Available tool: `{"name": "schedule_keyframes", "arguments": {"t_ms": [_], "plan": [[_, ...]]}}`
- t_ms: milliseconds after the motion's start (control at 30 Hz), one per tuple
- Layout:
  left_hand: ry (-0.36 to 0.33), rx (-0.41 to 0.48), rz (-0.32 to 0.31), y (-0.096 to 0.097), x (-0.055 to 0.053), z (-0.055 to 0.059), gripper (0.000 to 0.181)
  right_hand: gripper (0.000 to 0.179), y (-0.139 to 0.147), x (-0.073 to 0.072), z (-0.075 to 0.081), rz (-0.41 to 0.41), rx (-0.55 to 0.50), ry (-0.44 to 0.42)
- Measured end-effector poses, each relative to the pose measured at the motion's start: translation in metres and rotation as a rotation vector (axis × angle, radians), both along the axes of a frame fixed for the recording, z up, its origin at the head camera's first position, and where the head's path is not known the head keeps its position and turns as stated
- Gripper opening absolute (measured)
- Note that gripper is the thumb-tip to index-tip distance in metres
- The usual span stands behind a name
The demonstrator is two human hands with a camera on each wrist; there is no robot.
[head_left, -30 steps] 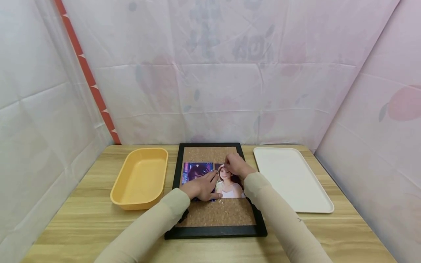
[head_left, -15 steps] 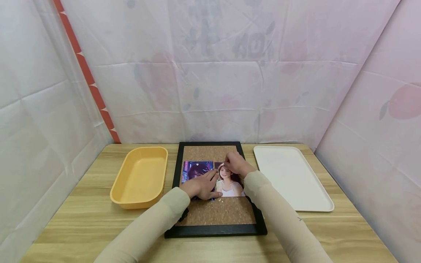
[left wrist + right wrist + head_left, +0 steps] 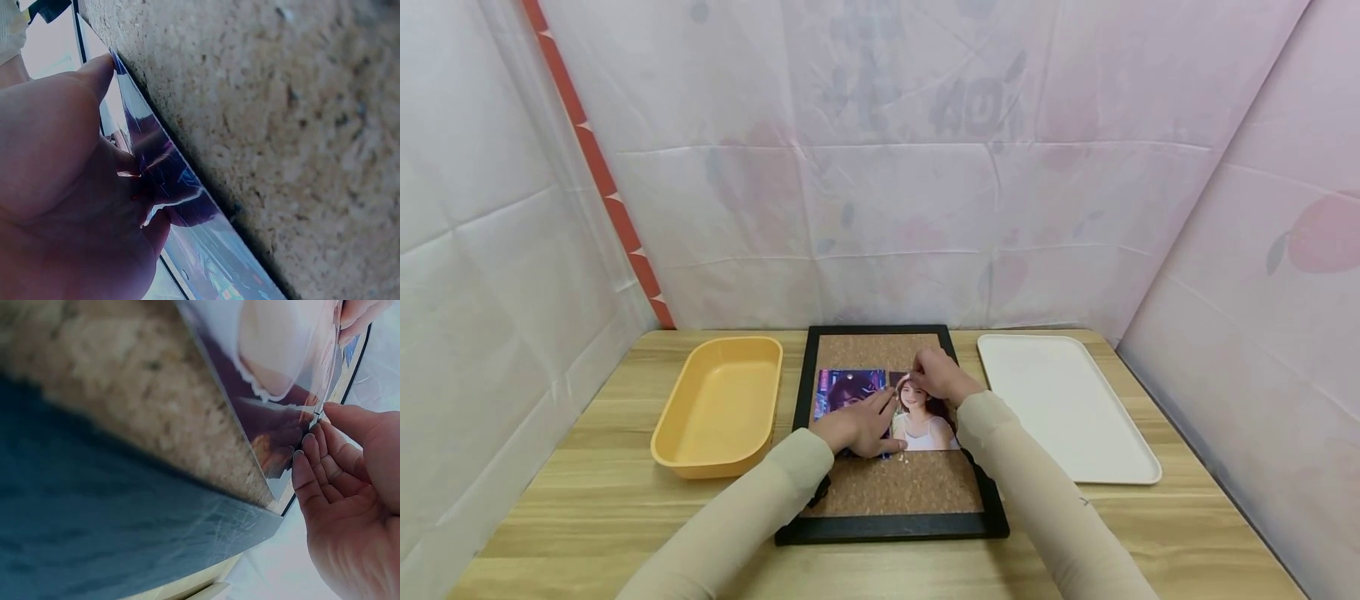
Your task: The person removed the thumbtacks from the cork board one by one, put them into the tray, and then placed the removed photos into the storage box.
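Note:
A cork board (image 3: 895,492) in a black frame lies on the wooden table. Two glossy prints lie on it side by side: a purple-blue picture (image 3: 838,386) on the left, with a small pale tack head (image 3: 850,377) near its top, and a portrait photo (image 3: 921,429) on the right. My left hand (image 3: 863,423) rests flat across the neighbouring edges of both, fingers extended. My right hand (image 3: 942,377) is at the portrait's top edge. In the right wrist view, its thumb and fingertip pinch a thumbtack (image 3: 317,413), mostly hidden, only a thin dark shank showing against the photo.
A yellow tray (image 3: 718,460) stands left of the board, and a white flat tray (image 3: 1071,408) lies to its right. Small pale bits (image 3: 904,458) lie on the cork below the prints. Printed cloth (image 3: 895,208) hangs around the table's back and sides.

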State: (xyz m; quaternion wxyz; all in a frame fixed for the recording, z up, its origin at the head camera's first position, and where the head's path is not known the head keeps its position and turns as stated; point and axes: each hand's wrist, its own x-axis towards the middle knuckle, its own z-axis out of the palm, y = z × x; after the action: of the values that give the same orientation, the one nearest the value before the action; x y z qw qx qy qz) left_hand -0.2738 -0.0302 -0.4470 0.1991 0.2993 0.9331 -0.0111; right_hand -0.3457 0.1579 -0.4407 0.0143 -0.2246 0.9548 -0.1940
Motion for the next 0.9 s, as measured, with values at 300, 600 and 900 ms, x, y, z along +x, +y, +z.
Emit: {"name": "schedule_keyframes", "arguments": {"t_ms": [300,600,900], "plan": [[0.015,-0.001,0.007,0.000,-0.011,-0.019,0.089,0.027,-0.001,0.001,0.001,-0.008,0.022,-0.060],[0.011,0.010,0.011,0.000,-0.011,-0.017,0.090,0.021,-0.003,0.002,0.005,-0.034,0.084,-0.099],[-0.001,0.006,0.007,0.000,-0.007,-0.012,0.088,0.026,-0.004,0.001,0.004,-0.028,0.098,-0.094]]}}
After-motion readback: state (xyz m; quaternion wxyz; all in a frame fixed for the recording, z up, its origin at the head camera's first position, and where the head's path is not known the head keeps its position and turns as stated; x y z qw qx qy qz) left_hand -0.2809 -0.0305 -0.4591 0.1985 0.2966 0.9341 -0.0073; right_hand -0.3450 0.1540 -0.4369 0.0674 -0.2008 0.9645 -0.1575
